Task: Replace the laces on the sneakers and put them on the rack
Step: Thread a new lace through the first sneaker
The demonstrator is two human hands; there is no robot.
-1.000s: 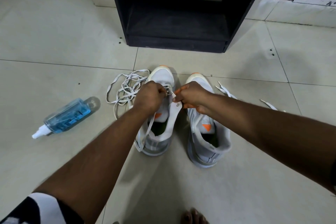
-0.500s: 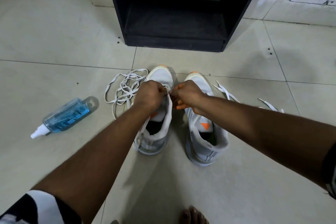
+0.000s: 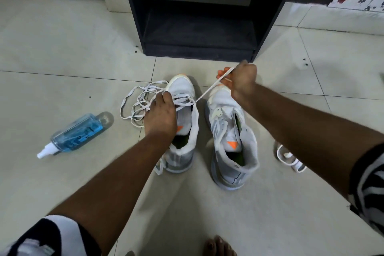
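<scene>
Head view, the only one given. Shows two white sneakers side by side on the tiled floor, toes toward the dark rack (image 3: 199,33), heels toward the wearer of the camera. Left sneaker (image 3: 182,129) just left of the right sneaker (image 3: 230,143), both well short of the rack's open shelf.

Left hand (image 3: 160,118) down on the left sneaker's near-left side, over the eyelet rows, fingers curled there; cannot tell whether pinching a lace strand or only pressing the upper. Right hand (image 3: 241,81) raised above and beyond the right sneaker's toe, fingers clamped on the white lace (image 3: 207,91). Lace taut, running in a straight diagonal from the right hand down and leftward to the far eyelets of the left sneaker, so long axis slanted across the gap between the shoes. Slack of the same lace heaped in loops just left of the left sneaker's toe.

Judged step: drawing the lace through an eyelet of the left sneaker; pull direction away from the shoe, up and right, toward the rack. Right hand the pulling one, left hand nearer the eyelets and likely the steadying one.

Second loose lace (image 3: 291,160) on the floor right of the right sneaker, partly behind the right forearm. Blue spray bottle (image 3: 76,133) lying well left of the left sneaker. Right sneaker apparently unlaced.
</scene>
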